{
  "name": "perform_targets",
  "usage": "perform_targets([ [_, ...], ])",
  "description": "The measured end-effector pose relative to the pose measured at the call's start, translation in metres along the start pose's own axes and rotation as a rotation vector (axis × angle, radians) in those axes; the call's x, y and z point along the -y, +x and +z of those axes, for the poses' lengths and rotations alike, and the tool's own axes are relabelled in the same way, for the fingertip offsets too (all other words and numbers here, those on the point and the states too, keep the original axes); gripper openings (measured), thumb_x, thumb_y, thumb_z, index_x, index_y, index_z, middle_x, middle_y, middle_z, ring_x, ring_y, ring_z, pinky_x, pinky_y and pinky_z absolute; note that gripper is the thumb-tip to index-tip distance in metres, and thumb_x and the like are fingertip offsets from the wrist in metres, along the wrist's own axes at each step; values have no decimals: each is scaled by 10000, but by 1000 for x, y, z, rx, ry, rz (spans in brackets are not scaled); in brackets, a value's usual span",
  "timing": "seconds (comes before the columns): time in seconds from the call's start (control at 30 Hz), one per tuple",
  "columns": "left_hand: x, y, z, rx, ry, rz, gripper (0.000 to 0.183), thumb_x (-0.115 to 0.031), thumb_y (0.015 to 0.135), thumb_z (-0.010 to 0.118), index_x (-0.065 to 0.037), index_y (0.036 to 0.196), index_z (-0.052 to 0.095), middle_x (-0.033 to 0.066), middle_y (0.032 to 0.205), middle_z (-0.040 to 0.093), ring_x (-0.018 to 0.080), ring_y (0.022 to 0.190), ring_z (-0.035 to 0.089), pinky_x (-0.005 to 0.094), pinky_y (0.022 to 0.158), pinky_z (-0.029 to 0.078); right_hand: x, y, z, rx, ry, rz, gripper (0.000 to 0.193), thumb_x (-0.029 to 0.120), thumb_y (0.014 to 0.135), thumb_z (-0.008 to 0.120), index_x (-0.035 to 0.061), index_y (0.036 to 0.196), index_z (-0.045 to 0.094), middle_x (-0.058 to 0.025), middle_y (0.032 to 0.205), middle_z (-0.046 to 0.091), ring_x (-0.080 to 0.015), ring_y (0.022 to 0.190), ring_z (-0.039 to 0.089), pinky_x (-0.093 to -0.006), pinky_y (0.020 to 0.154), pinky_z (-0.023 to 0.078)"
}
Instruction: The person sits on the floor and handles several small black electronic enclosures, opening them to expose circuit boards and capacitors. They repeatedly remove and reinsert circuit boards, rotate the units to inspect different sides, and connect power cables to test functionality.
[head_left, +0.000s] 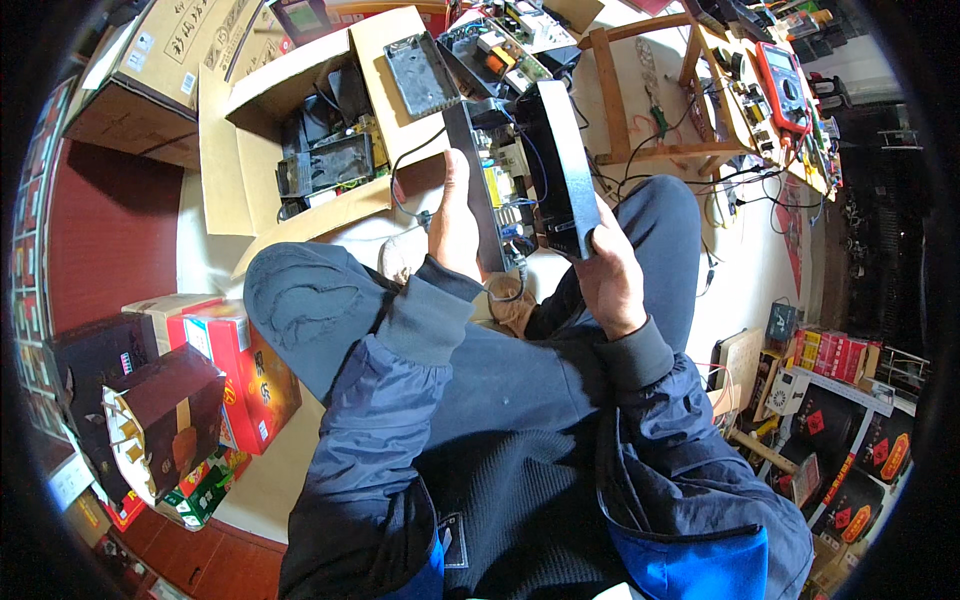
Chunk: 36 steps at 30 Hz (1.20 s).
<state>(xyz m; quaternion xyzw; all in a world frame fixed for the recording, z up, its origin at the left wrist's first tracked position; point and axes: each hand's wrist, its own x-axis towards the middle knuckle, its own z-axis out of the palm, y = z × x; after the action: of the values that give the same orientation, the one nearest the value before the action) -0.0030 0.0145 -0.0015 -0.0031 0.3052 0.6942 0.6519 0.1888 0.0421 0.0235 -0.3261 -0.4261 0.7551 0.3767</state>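
Your case (478,190) is held up between your knees, its long axis running away from you with the far end leaning a little left. It gapes like a book, open side up, the cover (572,165) standing along its right. Your left hand (455,225) lays its thumb straight along the case's outer wall; your right hand (612,275) has the cover by its near end. Each grip is closed on its own half — most fingers are hidden behind, so I can't tell how they're spread. Both halves are black and straight-edged, the cover smooth with a dull sheen. Inside, the board (503,185) is crowded with yellow and pale parts, too small to sort out, with thin blue wire across it. At your near end a dark cord (521,285) loops down, partly lost against your shoe (512,308).
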Motion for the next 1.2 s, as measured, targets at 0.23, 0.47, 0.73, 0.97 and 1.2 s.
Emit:
perform_targets([
  [0.23, -4, 1, -3, 244, -232, -61, 812, -755, 1006, 406, -60, 1393, 567, 168, 1111, 720, 314, 906, 741, 472, 779, 649, 12, 3, -2, 61, 430, 173, 690, 492, 1029, 417, -4, 1499, 509, -213, 1465, 597, -368, 1263, 627, -527, 1142, 428],
  [0.47, -5, 8, -14, 292, -280, -98, 816, -712, 1046, 335, -54, 1500, 498, 210, 1290, 682, 384, 1059, 706, 576, 872, 606, 16, 2, -1, 38, 557, 200, 687, 498, 1036, 411, 6, 1509, 494, -246, 1453, 587, -405, 1275, 605, -570, 1162, 409],
  [0.73, -7, 6, -13, 355, -314, -105, 805, -699, 1052, 328, -49, 1498, 496, 231, 1316, 668, 388, 1076, 711, 571, 870, 616, 17, 2, -2, 71, 599, 202, 699, 490, 1029, 433, 7, 1533, 447, -243, 1509, 537, -404, 1325, 560, -579, 1164, 412],
  [0.97, -5, 3, -11, 349, -322, -101, 753, -661, 1071, 322, -59, 1484, 508, 217, 1311, 676, 384, 1096, 712, 579, 862, 623, 18, 1, 3, -4, 651, 207, 686, 478, 1032, 437, 10, 1533, 450, -232, 1521, 530, -403, 1331, 555, -570, 1168, 411],
  [1.2, -5, 7, -7, 222, -264, -68, 849, -759, 1019, 348, -74, 1491, 516, 209, 1250, 692, 356, 1031, 722, 541, 852, 630, 17, 3, 0, -5, 572, 214, 725, 504, 1030, 420, -27, 1524, 440, -269, 1460, 569, -420, 1300, 585, -584, 1170, 402],
])
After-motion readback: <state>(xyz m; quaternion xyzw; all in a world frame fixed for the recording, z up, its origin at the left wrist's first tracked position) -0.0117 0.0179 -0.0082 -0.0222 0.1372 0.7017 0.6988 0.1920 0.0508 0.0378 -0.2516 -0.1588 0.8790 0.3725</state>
